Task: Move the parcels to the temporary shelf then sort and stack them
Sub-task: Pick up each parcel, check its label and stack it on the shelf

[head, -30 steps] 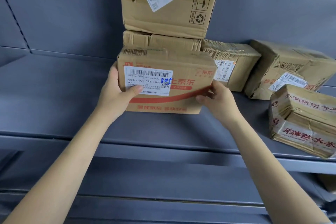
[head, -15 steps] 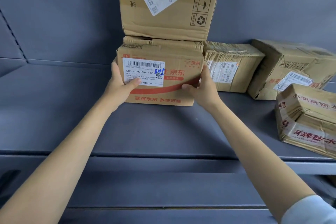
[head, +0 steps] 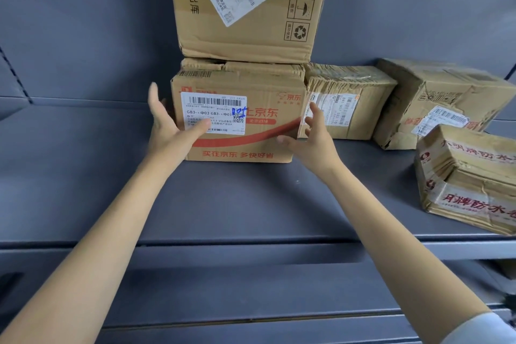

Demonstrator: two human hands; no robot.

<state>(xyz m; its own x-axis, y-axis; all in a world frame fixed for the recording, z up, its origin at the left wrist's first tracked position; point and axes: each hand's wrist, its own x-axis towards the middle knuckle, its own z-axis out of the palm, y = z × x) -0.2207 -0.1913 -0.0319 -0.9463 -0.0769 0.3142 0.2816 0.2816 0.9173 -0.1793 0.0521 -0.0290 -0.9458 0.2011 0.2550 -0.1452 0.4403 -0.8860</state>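
Left hand (head: 170,131) spread, fingers straight, thumb lying across white label (head: 213,113) of JD parcel (head: 237,117); palm at parcel's 9 o'clock edge, finger contact with that side not discernible. Right hand (head: 310,142) spread too, fingers fanned at parcel's 3 o'clock corner, blurred; touching or just off cardboard, can't tell. Neither gripping.

JD parcel flat on grey shelf (head: 83,176), front face toward camera, pushed against crushed box (head: 240,65) behind it, only top edge of that one visible. Large carton (head: 245,8) stacked above at 12 o'clock, top cropped by frame edge, tilted label partly cut.

At 3 o'clock, just beside: tape-wrapped parcel (head: 349,100), label partly masked by right fingers. Further at 3 o'clock: dented box (head: 444,103), lower corner covered by red-lettered bundle (head: 472,179), itself clipped at right frame edge.

Both forearms bare; pale sleeve (head: 480,329) at 5 o'clock corner, mostly out of frame. Print on labels largely unreadable.
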